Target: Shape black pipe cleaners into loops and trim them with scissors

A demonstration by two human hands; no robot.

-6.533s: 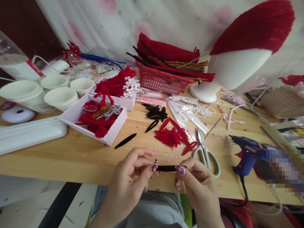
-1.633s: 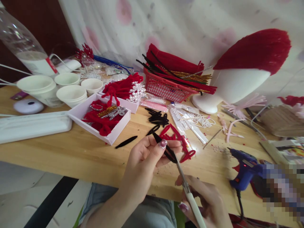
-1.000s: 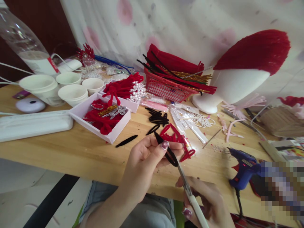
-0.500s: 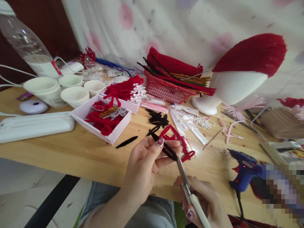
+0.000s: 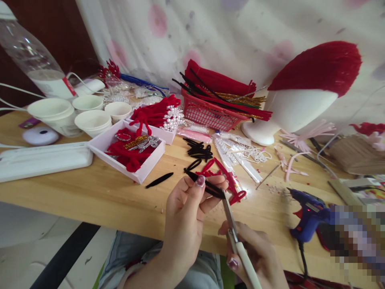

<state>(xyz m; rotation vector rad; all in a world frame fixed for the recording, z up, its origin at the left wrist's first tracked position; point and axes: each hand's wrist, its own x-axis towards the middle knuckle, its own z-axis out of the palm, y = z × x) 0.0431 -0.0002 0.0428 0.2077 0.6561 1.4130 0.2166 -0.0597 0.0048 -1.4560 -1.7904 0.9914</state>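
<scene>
Between thumb and fingers, my left hand [image 5: 188, 214] pinches a bent black pipe cleaner [image 5: 213, 188] above the table's front part. My right hand [image 5: 255, 251] is wrapped round the pale handles of a pair of scissors [image 5: 232, 218]. The scissors' blade tips touch the right end of the black pipe cleaner, and the blades look nearly closed. Just beyond my left hand lie several red pipe cleaner loops [image 5: 233, 180] and a pile of black pieces [image 5: 198, 148]. A single black pipe cleaner piece [image 5: 159, 180] rests to the left.
A white box [image 5: 150, 162] of red and glittery pieces stands left, near paper cups [image 5: 93, 120] and a bottle [image 5: 39, 60]. Behind are a red basket [image 5: 210, 110] of pipe cleaners and a white mannequin head [image 5: 297, 110]. A blue glue gun [image 5: 309, 212] stands right.
The black pipe cleaner has turned slightly flatter in my left hand, its loop now narrower. Both hands and the scissors have shifted a little in view.
</scene>
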